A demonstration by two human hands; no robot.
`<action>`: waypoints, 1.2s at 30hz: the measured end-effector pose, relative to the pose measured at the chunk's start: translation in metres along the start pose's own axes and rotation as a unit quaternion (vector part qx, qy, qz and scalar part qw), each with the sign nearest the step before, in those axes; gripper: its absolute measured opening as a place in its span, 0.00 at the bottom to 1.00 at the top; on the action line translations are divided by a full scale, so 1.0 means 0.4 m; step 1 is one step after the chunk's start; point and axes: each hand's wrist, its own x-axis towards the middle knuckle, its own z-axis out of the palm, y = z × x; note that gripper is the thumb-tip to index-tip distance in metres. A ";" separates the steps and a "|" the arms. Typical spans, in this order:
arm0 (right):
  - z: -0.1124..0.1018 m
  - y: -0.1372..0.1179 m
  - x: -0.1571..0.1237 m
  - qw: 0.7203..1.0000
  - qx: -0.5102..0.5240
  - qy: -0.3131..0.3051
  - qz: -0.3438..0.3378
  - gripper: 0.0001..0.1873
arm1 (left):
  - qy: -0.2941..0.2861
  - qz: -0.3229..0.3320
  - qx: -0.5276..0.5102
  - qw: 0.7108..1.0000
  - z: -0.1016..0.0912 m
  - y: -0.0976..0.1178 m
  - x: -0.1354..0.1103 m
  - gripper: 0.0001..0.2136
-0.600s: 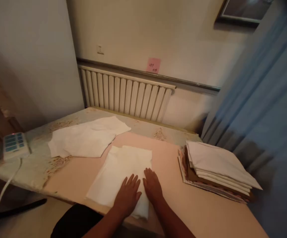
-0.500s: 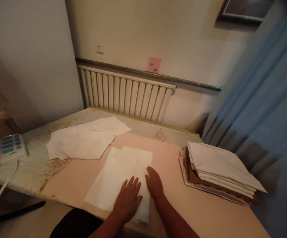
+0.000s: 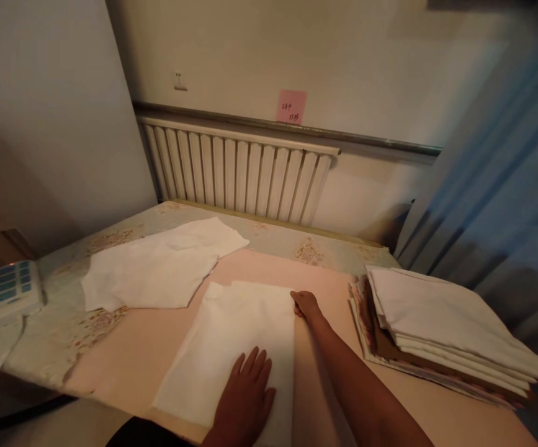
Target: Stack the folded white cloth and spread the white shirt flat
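A folded white cloth (image 3: pixel 236 329) lies on the pink sheet in front of me; it looks like a garment, though its kind is not plain. My left hand (image 3: pixel 247 391) rests flat on its lower right part, fingers outstretched. At the cloth's far right corner, my right hand (image 3: pixel 306 304) is closed, pinching the edge between thumb and fingers. Farther left, another white garment (image 3: pixel 157 267) is spread out with its outline uneven. A stack of folded cloths (image 3: pixel 445 323), white ones above brown and patterned ones, sits to the right.
The pink sheet (image 3: pixel 324 366) covers part of a flowered tablecloth (image 3: pixel 110 239). A white power strip (image 3: pixel 15 292) with a cord stands at the left edge. Behind the table is a radiator (image 3: pixel 236 171); a blue curtain (image 3: pixel 487 205) hangs at the right.
My right hand has moved up along the cloth's right edge from lying there with fingers extended and now pinches the far corner. My left hand stays flat on the cloth. The view has shifted slightly.
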 end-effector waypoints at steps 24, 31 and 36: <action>-0.010 0.030 -0.110 0.990 0.091 -0.075 0.079 0.16 | 0.018 -0.015 -0.029 0.999 0.011 0.004 -0.005 0.22; 0.006 0.008 -0.110 0.981 0.073 -0.086 0.156 0.18 | 0.000 -0.022 -0.030 0.999 0.000 0.010 -0.003 0.23; 0.019 -0.011 -0.082 0.977 0.079 -0.054 0.189 0.18 | 0.004 -0.024 -0.033 0.999 0.003 0.009 -0.006 0.23</action>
